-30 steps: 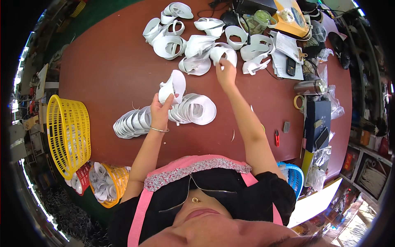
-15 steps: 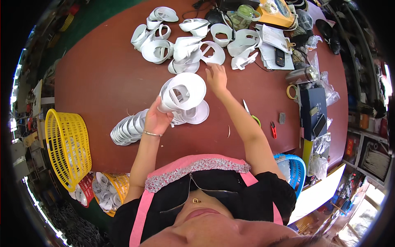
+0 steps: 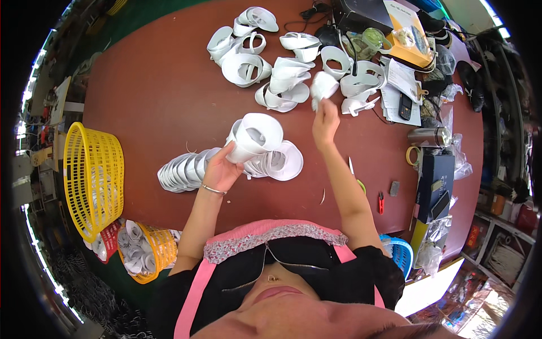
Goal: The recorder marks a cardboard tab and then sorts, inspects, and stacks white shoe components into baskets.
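While our left hand (image 3: pixel 223 170) grips white visors (image 3: pixel 258 133), wide end pointing far-right, our right hand (image 3: pixel 326 123) pinches a blurred visor (image 3: pixel 324 87). Our stacked row (image 3: pixel 185 171) runs lengthwise left to right.

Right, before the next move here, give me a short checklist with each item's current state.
1. Left hand gripping a white piece: ok.
2. Right hand holding a second white piece: ok.
3. Exact orientation of that second piece: cannot tell, motion blur.
4. The two held pieces apart from each other: ok.
5. Scissors fully uncovered: not ok, right forearm hides part.
6. Red snips away from both hands: ok.
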Demonstrator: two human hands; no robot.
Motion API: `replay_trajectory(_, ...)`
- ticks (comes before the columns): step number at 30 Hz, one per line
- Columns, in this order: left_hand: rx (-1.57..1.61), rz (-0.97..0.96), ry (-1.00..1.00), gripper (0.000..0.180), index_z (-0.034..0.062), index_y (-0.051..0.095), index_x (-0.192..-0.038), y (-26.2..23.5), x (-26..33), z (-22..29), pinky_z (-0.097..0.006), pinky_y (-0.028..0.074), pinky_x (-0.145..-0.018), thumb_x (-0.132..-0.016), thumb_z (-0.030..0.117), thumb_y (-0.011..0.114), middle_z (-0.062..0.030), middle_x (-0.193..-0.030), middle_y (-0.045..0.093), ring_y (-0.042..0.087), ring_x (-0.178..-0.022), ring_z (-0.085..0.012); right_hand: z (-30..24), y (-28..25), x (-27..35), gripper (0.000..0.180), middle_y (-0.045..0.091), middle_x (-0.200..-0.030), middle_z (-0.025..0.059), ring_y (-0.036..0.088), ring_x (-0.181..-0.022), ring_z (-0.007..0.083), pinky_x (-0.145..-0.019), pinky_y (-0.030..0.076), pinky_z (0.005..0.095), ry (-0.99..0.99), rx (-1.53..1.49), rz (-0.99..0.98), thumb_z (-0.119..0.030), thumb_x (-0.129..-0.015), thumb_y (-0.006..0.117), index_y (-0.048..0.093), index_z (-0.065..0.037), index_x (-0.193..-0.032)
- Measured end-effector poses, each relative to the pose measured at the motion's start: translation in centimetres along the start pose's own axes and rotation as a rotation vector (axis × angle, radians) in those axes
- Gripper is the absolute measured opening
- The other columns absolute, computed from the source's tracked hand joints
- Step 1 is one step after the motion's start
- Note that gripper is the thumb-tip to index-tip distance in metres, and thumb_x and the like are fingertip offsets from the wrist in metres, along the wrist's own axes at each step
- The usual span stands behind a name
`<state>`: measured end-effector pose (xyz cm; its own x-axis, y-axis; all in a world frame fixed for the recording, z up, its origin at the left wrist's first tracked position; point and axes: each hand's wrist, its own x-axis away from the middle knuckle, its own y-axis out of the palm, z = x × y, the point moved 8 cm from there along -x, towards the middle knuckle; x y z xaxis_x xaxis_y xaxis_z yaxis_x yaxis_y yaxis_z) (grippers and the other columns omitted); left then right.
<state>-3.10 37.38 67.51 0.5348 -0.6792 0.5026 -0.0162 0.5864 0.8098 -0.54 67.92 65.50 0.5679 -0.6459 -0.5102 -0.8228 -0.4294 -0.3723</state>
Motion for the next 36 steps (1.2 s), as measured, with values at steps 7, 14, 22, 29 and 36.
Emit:
replay_trajectory(7,-0.082,0.08,0.02,0.038,0.0075,0.051,-0.133,2.2,-2.3,-0.8,-0.03,0.06,-0.078,-0.098,0.023,0.054,-0.0082,-0.128,0.059,0.062,-0.112,-0.0222,-11.9,-0.8,6.7,0.037,0.071,-0.103,0.0053,0.064,-0.096,0.0262,-0.082,0.048,0.0387,-0.445,-0.237,-0.669,0.004,-0.075,0.059,0.071,-0.009,-0.107)
replay_trajectory(14,-0.035,0.101,0.108,0.038,0.0058,0.053,-0.13,0.0,0.4,0.9,-0.034,0.062,-0.08,-0.097,0.025,0.055,-0.0091,-0.125,0.062,0.064,-0.11,-0.0234,-6.2,6.7,-3.6,0.028,0.066,-0.104,0.0143,0.06,-0.1,0.034,-0.086,0.044,0.0478,-0.153,-0.256,-0.376,-0.011,-0.088,0.058,0.066,-0.005,-0.114)
replay_trajectory(22,-0.285,0.118,0.09,0.044,0.003,0.051,-0.133,-0.5,2.3,0.5,-0.035,0.063,-0.08,-0.095,0.025,0.058,-0.0113,-0.125,0.062,0.066,-0.108,-0.0244,4.0,15.9,-7.8,0.088,0.071,-0.101,0.0192,0.066,-0.093,0.035,-0.095,0.042,0.0462,0.053,0.479,-0.804,-0.067,-0.073,0.071,0.058,0.0,-0.128)
replay_trajectory(29,-0.528,0.203,0.169,0.044,0.002,0.053,-0.13,0.3,2.4,0.4,-0.031,0.056,-0.085,-0.09,0.014,0.067,-0.0079,-0.118,0.064,0.066,-0.101,-0.0176,8.1,6.8,-1.5,0.044,0.066,-0.075,0.0073,0.057,-0.069,0.0138,-0.064,0.046,0.0328,0.404,0.096,-0.862,-0.04,-0.084,0.074,0.069,0.003,-0.087)
replay_trajectory(36,-0.743,0.059,0.245,0.048,-0.0008,0.053,-0.127,5.7,2.1,-2.8,-0.03,0.053,-0.087,-0.086,0.011,0.074,-0.0086,-0.116,0.063,0.063,-0.102,-0.0147,-5.6,-4.4,1.7,0.022,0.062,-0.114,0.0123,0.058,-0.104,0.018,-0.09,0.046,0.0319,0.225,-0.481,-0.493,-0.009,-0.098,0.054,0.061,0.004,-0.115)
